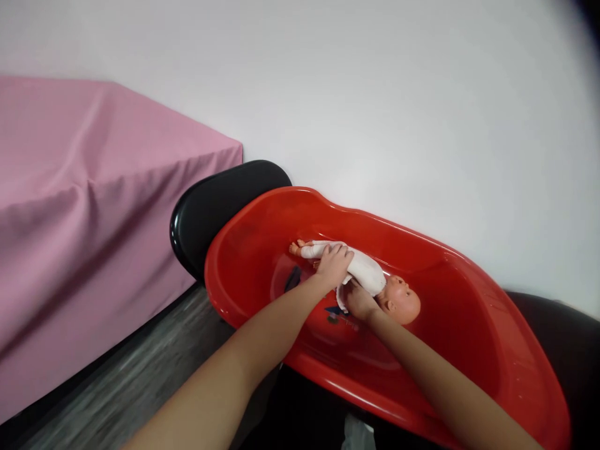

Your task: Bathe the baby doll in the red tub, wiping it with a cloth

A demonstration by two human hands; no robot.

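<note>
A baby doll in a white outfit lies on its side inside a red baby bathtub. Its bald head points right and its bare feet point left. My left hand is wrapped over the doll's hip and upper legs from above. Lower down, my right hand grips the doll's near side by the chest, at a loose white edge of the clothing. The fingertips of my right hand are partly hidden under the doll. A dark printed picture shows on the tub floor below my hands.
The tub rests across black padded seats, one showing at the left and a dark one at the right. A pink cloth drapes a table at the left. Behind stands a pale wall; the grey wood-look floor lies below.
</note>
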